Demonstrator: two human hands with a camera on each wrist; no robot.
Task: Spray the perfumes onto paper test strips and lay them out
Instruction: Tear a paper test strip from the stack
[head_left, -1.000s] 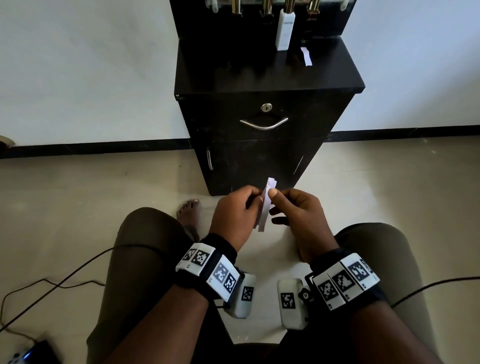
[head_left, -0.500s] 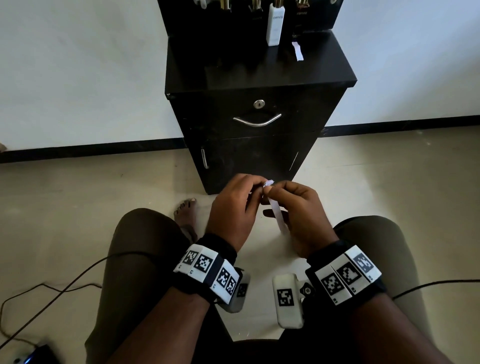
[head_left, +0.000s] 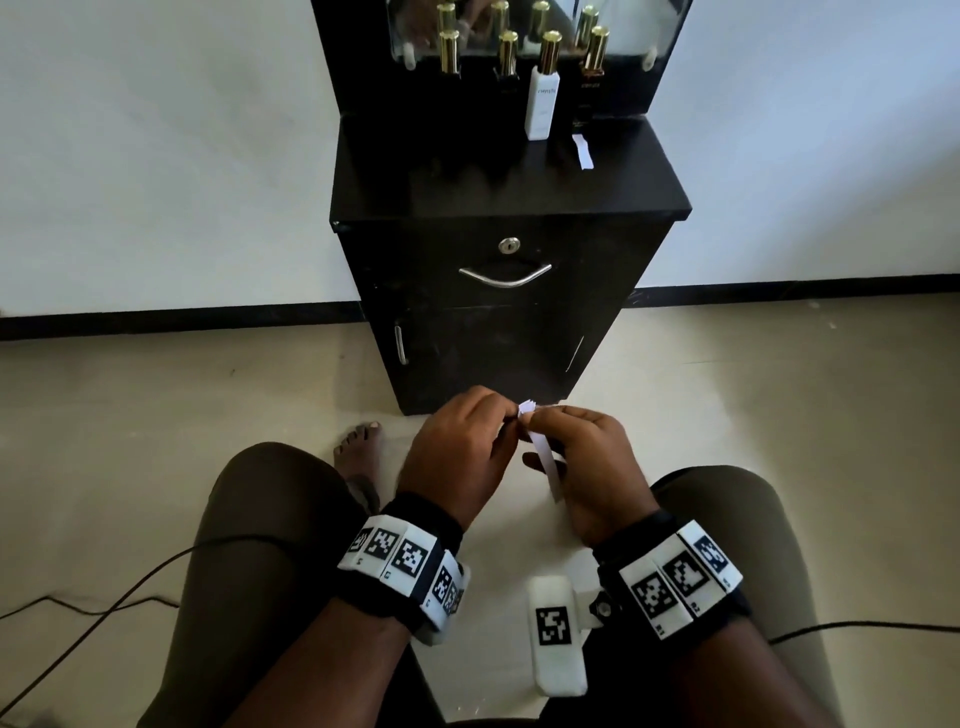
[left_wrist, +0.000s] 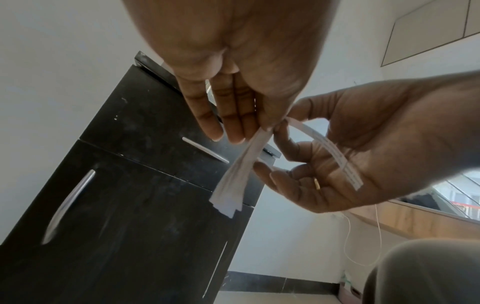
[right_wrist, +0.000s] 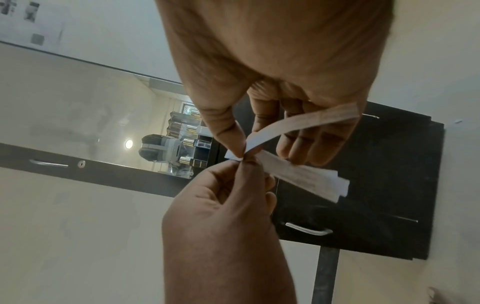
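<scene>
My left hand (head_left: 506, 426) pinches a small bundle of white paper test strips (left_wrist: 235, 174) at its top end, and the bundle fans out below the fingers. My right hand (head_left: 543, 418) pinches one single strip (head_left: 544, 454) by thumb and forefinger right beside the bundle; this strip (right_wrist: 298, 123) curves back over the right palm. Both hands hover over my lap in front of the black cabinet (head_left: 509, 322). On its top stand a white perfume bottle (head_left: 542, 104) and dark gold-capped bottles (head_left: 592, 67). One strip (head_left: 583, 150) lies there.
A mirror (head_left: 519, 26) behind the bottles doubles their gold caps. The cabinet front has a drawer handle (head_left: 505, 278) and a lock. My knees flank the hands, a bare foot (head_left: 358, 441) rests on the tiled floor, and a cable (head_left: 104, 603) trails at the left.
The right hand has peeled one strip away from the upright bundle; it now hangs down from the right fingers. The head view has tilted up, showing the bottles.
</scene>
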